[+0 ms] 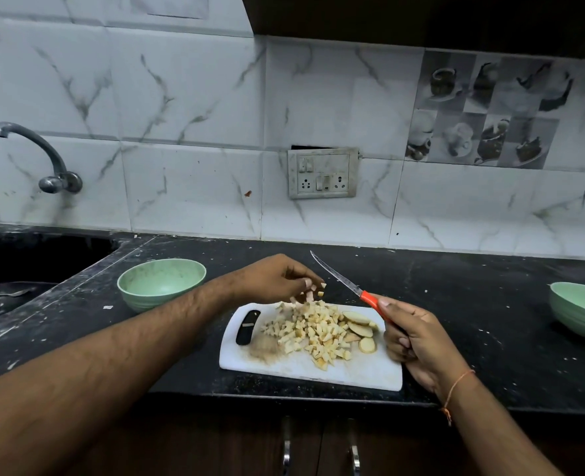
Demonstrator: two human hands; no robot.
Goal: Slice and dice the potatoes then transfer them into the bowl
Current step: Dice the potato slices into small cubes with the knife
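Observation:
A white cutting board (353, 372) lies on the black counter, bearing a heap of diced potato (313, 333) and a few potato slices (361, 329) at its right side. My left hand (277, 280) hovers over the board's far edge with fingers curled down, and a few potato cubes (322, 289) are at or just off its fingertips. My right hand (409, 334) grips the orange handle of a knife (344, 280) to the right of the board, blade raised and pointing away to the left. A green bowl (162, 281) sits left of the board.
A second green bowl (583, 309) stands at the counter's right edge. A dark sink (16, 269) with a wall tap (40, 156) lies at the left. A switch socket (322, 173) is on the tiled wall. Cabinet handles (286, 448) show below the counter edge.

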